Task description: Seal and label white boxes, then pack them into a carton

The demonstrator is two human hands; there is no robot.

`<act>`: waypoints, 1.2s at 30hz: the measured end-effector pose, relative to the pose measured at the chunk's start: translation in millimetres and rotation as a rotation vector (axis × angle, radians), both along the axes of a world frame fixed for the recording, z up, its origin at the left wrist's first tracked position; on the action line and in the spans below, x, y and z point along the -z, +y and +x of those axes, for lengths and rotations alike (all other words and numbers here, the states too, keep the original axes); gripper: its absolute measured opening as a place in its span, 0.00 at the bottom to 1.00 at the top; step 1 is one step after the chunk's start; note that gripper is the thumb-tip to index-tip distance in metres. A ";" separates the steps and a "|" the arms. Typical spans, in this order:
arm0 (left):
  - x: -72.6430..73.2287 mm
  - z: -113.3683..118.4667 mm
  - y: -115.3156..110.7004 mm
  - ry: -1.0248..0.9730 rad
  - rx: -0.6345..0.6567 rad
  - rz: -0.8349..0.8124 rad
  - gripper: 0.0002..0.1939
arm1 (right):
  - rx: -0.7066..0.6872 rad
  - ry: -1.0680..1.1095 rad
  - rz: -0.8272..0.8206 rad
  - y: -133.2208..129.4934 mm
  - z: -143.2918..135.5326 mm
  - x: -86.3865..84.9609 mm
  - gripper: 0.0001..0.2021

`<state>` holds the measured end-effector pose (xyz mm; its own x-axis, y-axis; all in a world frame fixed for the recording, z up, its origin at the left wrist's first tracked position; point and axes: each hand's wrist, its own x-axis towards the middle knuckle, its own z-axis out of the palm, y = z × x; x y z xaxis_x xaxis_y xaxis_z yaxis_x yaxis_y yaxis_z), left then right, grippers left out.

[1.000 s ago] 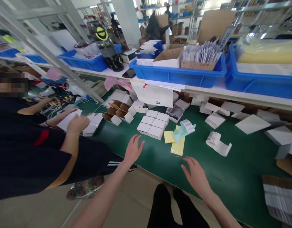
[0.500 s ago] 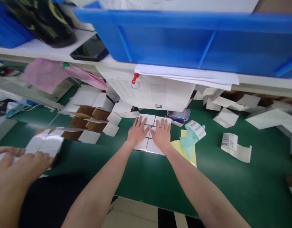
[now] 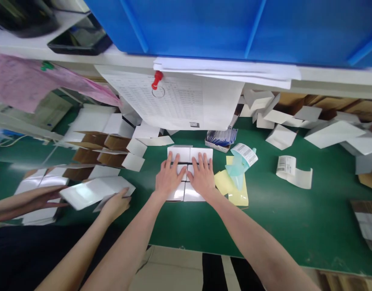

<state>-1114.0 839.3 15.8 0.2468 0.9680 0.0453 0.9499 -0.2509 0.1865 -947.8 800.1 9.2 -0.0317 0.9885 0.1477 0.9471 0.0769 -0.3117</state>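
Several white boxes [image 3: 192, 195] lie side by side in a compact block of two columns on the green table. My left hand [image 3: 167, 180] rests flat on the left column, fingers spread and pointing away from me. On the right column lies my right hand [image 3: 202, 178], its fingers also stretched out. The two thumbs nearly meet over the middle boxes, which the hands partly cover. Neither hand grasps anything. Just behind the block is a small tray of blue-and-white packets [image 3: 221, 137].
At the left, a co-worker's hands [image 3: 116, 205] hold a white box [image 3: 87, 193]. Open white cartons [image 3: 134, 154] stand back left. Yellow paper [image 3: 238, 198], a teal label strip [image 3: 238, 169] and a label roll [image 3: 286, 165] lie to the right. A shelf with a blue bin [image 3: 188, 28] overhangs.
My hands stay flat on the white boxes. The view has shifted slightly. The co-worker's hands have come further into view, now lifting a white box off to the left.
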 end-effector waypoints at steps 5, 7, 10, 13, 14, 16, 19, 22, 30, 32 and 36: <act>-3.8 -4.4 32.6 -0.012 0.049 0.048 0.35 | -0.020 -0.041 -0.010 34.0 28.9 -9.5 0.30; -7.5 -5.3 58.7 -0.008 0.079 0.039 0.37 | -0.042 -0.071 -0.026 52.1 44.4 -14.9 0.29; -11.7 -5.5 103.3 0.008 0.143 -0.021 0.47 | -0.114 -0.133 -0.066 77.9 61.9 -21.1 0.34; -12.6 -6.9 135.8 0.003 0.208 -0.084 0.49 | -0.174 -0.188 -0.104 93.8 68.2 -24.7 0.36; -12.5 -8.4 141.3 -0.002 0.232 -0.107 0.48 | -0.188 -0.201 -0.115 95.8 68.7 -25.8 0.36; -12.5 -13.4 144.1 -0.010 0.279 -0.157 0.46 | -0.223 -0.221 -0.142 95.8 68.8 -28.6 0.33; -13.9 -25.6 133.8 -0.014 0.331 -0.229 0.45 | -0.301 -0.235 -0.198 90.6 69.6 -34.5 0.30; -13.1 -35.9 115.2 -0.033 0.347 -0.272 0.38 | -0.348 -0.237 -0.262 85.8 71.0 -40.4 0.30; 1.3 -18.7 49.0 -0.048 0.319 -0.191 0.43 | -0.299 -0.166 -0.426 51.3 85.4 -44.9 0.32; -6.6 -10.0 26.4 -0.042 0.323 -0.166 0.40 | -0.276 -0.143 -0.458 35.7 94.7 -42.5 0.34; -26.4 10.1 -28.7 -0.049 0.444 -0.111 0.42 | -0.198 -0.105 -0.478 10.3 111.5 -39.1 0.37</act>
